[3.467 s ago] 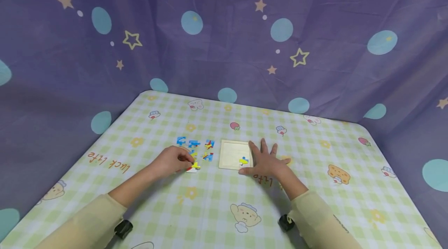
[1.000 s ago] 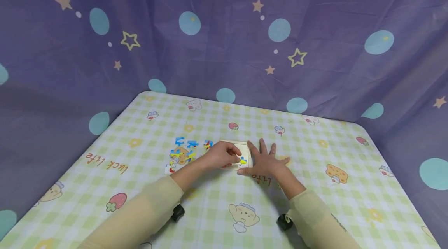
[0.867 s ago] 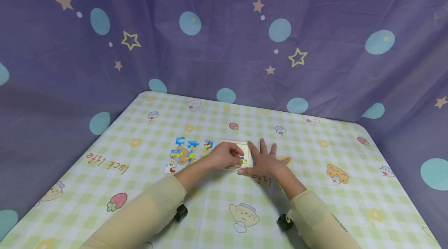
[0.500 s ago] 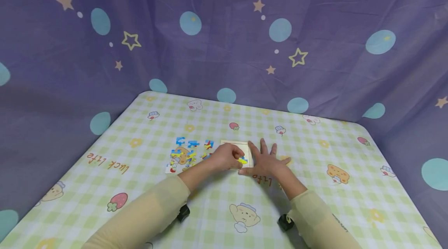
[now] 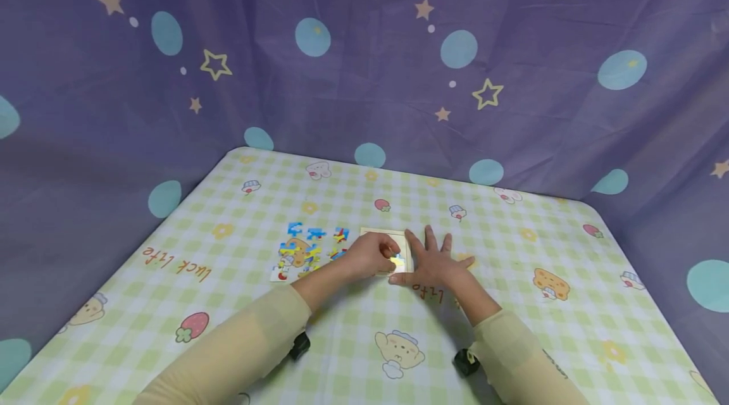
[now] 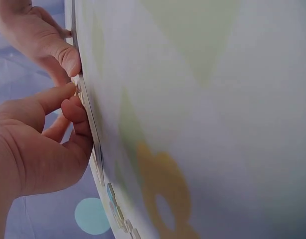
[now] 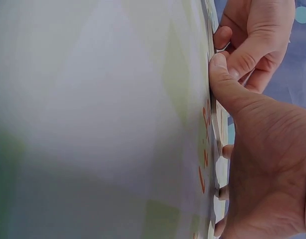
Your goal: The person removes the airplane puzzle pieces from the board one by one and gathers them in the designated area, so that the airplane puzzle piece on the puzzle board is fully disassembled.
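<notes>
A shallow wooden puzzle tray [image 5: 385, 231] lies on the table in the head view, largely covered by the left hand. My left hand [image 5: 367, 255] reaches over it with thumb and fingers pinching a small puzzle piece that the fingertips mostly hide. At those fingertips, in the tray's near right corner, a yellow-and-blue puzzle piece [image 5: 399, 263] shows. My right hand [image 5: 434, 267] spreads its fingers along the tray's right rim, its thumb [image 7: 220, 64] at the near edge. In the left wrist view, the left hand [image 6: 48, 144] works low over the tray close to the right thumb [image 6: 69, 62].
Left of the tray, several loose jigsaw pieces lie in rough rows, among them a blue piece [image 5: 316, 233] and a red-and-yellow piece [image 5: 341, 235]. A checked tablecloth [image 5: 342, 354] with printed cartoons covers the table. Behind hangs a purple curtain [image 5: 364, 88].
My left hand took a piece from the loose group and carried it right, over the tray. Lately its fingertips shift only slightly beside the yellow-and-blue piece. My right hand stays put.
</notes>
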Tool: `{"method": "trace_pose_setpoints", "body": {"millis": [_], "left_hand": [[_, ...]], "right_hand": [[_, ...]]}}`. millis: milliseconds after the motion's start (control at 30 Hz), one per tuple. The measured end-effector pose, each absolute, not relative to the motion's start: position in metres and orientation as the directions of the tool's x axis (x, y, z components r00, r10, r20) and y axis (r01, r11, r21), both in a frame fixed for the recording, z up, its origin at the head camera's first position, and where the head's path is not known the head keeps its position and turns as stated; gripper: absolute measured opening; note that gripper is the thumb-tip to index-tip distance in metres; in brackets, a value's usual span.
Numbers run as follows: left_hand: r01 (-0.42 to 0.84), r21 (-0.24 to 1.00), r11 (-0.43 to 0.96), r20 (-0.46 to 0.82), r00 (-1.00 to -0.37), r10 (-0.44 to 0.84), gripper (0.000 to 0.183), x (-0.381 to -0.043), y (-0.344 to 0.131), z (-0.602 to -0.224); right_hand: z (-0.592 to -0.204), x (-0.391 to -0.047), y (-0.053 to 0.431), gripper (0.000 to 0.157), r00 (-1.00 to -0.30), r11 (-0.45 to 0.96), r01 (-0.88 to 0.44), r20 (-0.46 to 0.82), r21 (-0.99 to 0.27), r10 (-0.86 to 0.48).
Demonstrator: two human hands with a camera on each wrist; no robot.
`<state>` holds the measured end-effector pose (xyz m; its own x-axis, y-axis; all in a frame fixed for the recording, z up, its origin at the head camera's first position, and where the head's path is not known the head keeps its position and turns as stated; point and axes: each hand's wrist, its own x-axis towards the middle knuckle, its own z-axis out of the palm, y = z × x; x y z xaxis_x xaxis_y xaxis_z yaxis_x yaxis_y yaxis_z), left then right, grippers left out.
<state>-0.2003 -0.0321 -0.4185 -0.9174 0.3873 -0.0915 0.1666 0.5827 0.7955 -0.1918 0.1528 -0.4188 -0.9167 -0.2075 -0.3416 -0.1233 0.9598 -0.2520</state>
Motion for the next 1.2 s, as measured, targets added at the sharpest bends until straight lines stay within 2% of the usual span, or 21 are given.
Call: {"method": "trace_pose_setpoints", "body": {"millis": [333,633,1200], "left_hand": [[0.1,0.868,0.486,-0.105,-0.921,0.376,0.014,-0.197,-0.029,-0.418],[0.116,0.882,0.457,-0.067,-0.928,0.366,0.014,-0.196,-0.032,-0.416],[0.055,0.908,0.416,-0.102,-0.932,0.347,0.017,-0.191,-0.059,-0.414]], "right_hand": [[-0.419,-0.192,0.153,0.112,-0.918,0.961,-0.121,-0.34,-0.25,-0.205],[-0.417,-0.19,0.154,0.111,-0.915,0.959,-0.124,-0.344,-0.255,-0.21],[-0.418,-0.19,0.154,0.111,-0.919,0.955,-0.125,-0.33,-0.27,-0.214]]}}
